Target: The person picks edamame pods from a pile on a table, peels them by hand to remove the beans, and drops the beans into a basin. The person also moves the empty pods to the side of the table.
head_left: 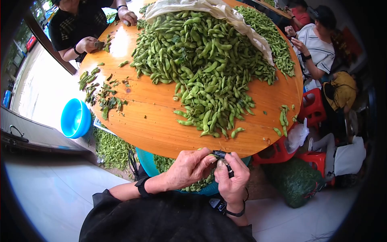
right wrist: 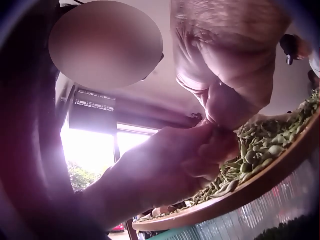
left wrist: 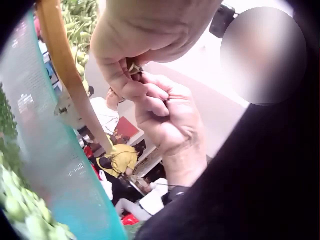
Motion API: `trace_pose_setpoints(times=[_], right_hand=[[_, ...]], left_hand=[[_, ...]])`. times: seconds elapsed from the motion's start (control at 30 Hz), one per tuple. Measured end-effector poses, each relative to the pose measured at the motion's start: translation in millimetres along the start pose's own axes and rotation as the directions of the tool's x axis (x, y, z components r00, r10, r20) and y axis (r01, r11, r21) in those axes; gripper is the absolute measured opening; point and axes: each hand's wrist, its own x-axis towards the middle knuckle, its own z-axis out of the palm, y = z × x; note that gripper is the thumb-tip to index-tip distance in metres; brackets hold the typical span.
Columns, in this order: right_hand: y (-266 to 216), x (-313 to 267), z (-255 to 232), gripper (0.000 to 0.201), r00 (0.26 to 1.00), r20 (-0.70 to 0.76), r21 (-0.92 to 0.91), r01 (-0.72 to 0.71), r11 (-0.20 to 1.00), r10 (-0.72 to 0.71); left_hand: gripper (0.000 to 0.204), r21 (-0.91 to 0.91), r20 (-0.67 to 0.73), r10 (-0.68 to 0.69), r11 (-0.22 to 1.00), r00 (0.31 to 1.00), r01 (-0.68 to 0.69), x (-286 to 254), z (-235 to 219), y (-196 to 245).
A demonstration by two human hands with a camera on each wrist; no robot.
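At the table's near edge in the head view, my left hand (head_left: 187, 170) pinches a green pod (head_left: 214, 157) between thumb and fingertips. Close against it, the thumb and forefinger of my right hand (head_left: 233, 179) grip the pod's other side; black wraps show on its fingers. The left wrist view has the left hand (left wrist: 150, 35) above and the right hand (left wrist: 172, 117) below, their fingertips meeting. In the right wrist view the fingertips also meet, and the pod is hidden. A large heap of green pods (head_left: 201, 52) lies on the round wooden table (head_left: 157, 125).
Beneath the hands stands a blue-green basin (head_left: 147, 161) of shelled beans. Leafy scraps (head_left: 108, 101) lie at the table's left, with a few pods (head_left: 284, 119) at its right. A blue bowl (head_left: 75, 118), red stools (head_left: 312, 105) and other people surround the table.
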Motion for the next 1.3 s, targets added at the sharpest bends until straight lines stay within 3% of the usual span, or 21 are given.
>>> trace_pose_setpoints(times=[0.07, 0.1, 0.13, 0.2, 0.23, 0.27, 0.3, 0.33, 0.4, 0.47, 0.5, 0.67, 0.77, 0.83, 0.93, 1.0, 1.07, 1.13, 1.2, 1.3], right_hand=[[-2.6, 1.9, -5.7, 0.011, 0.979, 0.082, 0.307, -0.204, 0.930, 0.187], [-1.4, 4.1, -7.8, 0.009, 0.968, 0.129, 0.380, -0.249, 0.891, 0.216], [-1.5, 4.4, -8.6, 0.009, 0.968, 0.131, 0.379, -0.250, 0.891, 0.216], [-2.2, 5.1, -8.6, 0.009, 0.946, 0.151, 0.446, -0.324, 0.835, 0.287], [-2.8, 5.0, -5.7, 0.009, 0.968, 0.101, 0.343, -0.249, 0.906, 0.228], [-3.6, 5.8, -1.8, 0.009, 0.968, 0.101, 0.343, -0.249, 0.906, 0.228], [-4.1, 6.8, 2.9, 0.010, 0.999, -0.003, 0.115, -0.046, 0.992, 0.046], [-3.8, 6.8, 7.1, 0.011, 0.986, -0.059, -0.138, 0.147, 0.980, -0.156], [1.3, -0.8, 14.6, 0.014, 0.983, -0.080, -0.215, 0.143, 0.966, -0.164], [5.4, -6.6, 22.6, 0.019, 0.931, -0.124, -0.460, 0.253, 0.851, -0.344], [4.5, -7.6, 26.4, 0.019, 0.916, -0.121, -0.499, 0.278, 0.821, -0.383], [8.4, -11.0, 31.4, 0.019, 0.882, -0.085, -0.514, 0.359, 0.779, -0.463], [10.4, -9.1, 29.7, 0.019, 0.864, -0.153, -0.409, 0.386, 0.827, -0.479], [10.7, -9.9, 29.2, 0.018, 0.871, -0.163, -0.395, 0.373, 0.840, -0.464], [17.6, -11.4, 32.4, 0.019, 0.864, -0.188, -0.408, 0.364, 0.837, -0.467], [20.8, -10.8, 35.1, 0.021, 0.822, -0.141, -0.468, 0.436, 0.769, -0.552], [23.6, -17.0, 36.0, 0.019, 0.830, -0.070, -0.457, 0.466, 0.758, -0.553], [21.1, -15.5, 37.8, 0.020, 0.807, -0.075, -0.401, 0.513, 0.759, -0.585], [22.7, -15.6, 37.6, 0.021, 0.827, -0.103, -0.380, 0.480, 0.791, -0.552], [21.0, -10.7, 35.2, 0.021, 0.854, -0.152, -0.319, 0.434, 0.843, -0.498]], left_hand=[[0.033, -0.055, 0.104, -0.022, 0.998, 0.994, 0.028, 3.5, -10.7, 4.5], [0.036, -0.148, 0.259, -0.154, 0.969, 0.954, 0.196, 6.3, -20.4, 7.5], [0.036, -0.149, 0.258, -0.154, 0.969, 0.954, 0.197, 6.1, -20.7, 5.5], [0.036, -0.488, 0.372, -0.155, 0.806, 0.915, 0.335, 7.5, -21.1, -4.3], [0.036, -0.568, 0.401, -0.168, 0.726, 0.901, 0.388, 6.1, -18.7, -11.9], [0.036, -0.568, 0.400, -0.168, 0.726, 0.901, 0.388, 4.6, -15.3, -16.1], [0.035, -0.656, 0.378, -0.150, 0.653, 0.914, 0.379, 3.8, -11.1, -19.2], [0.035, -0.736, 0.355, -0.134, 0.570, 0.925, 0.364, 3.7, -8.2, -21.0], [0.034, -0.773, 0.345, -0.132, 0.522, 0.930, 0.360, 2.1, -6.4, -20.5], [0.034, -0.807, 0.330, -0.133, 0.474, 0.935, 0.352, -0.2, -5.0, -21.0], [0.033, -0.829, 0.293, -0.158, 0.450, 0.943, 0.333, -1.4, -3.5, -22.3], [0.031, -0.892, 0.203, -0.179, 0.373, 0.963, 0.257, -2.0, 1.7, -25.6], [0.031, -0.907, 0.160, -0.222, 0.352, 0.962, 0.233, -3.1, 4.1, -16.8], [0.032, -0.952, 0.176, -0.095, 0.235, 0.980, 0.194, -4.2, 5.9, -19.7], [0.032, -0.956, 0.100, -0.115, 0.264, 0.988, 0.128, -3.5, 12.9, -20.4], [0.032, -0.960, 0.108, -0.121, 0.244, 0.987, 0.135, -4.0, 11.5, -18.9], [0.033, -0.964, 0.116, -0.127, 0.223, 0.985, 0.142, -3.0, 12.5, -19.4], [0.035, -0.973, 0.005, -0.073, 0.231, 0.997, 0.022, -0.9, 16.2, -24.1], [0.037, -0.977, 0.045, -0.041, 0.206, 0.998, 0.053, -1.4, 14.8, -24.5], [0.038, -0.971, 0.007, -0.108, 0.239, 0.994, 0.033, -0.4, 18.1, -17.8]])
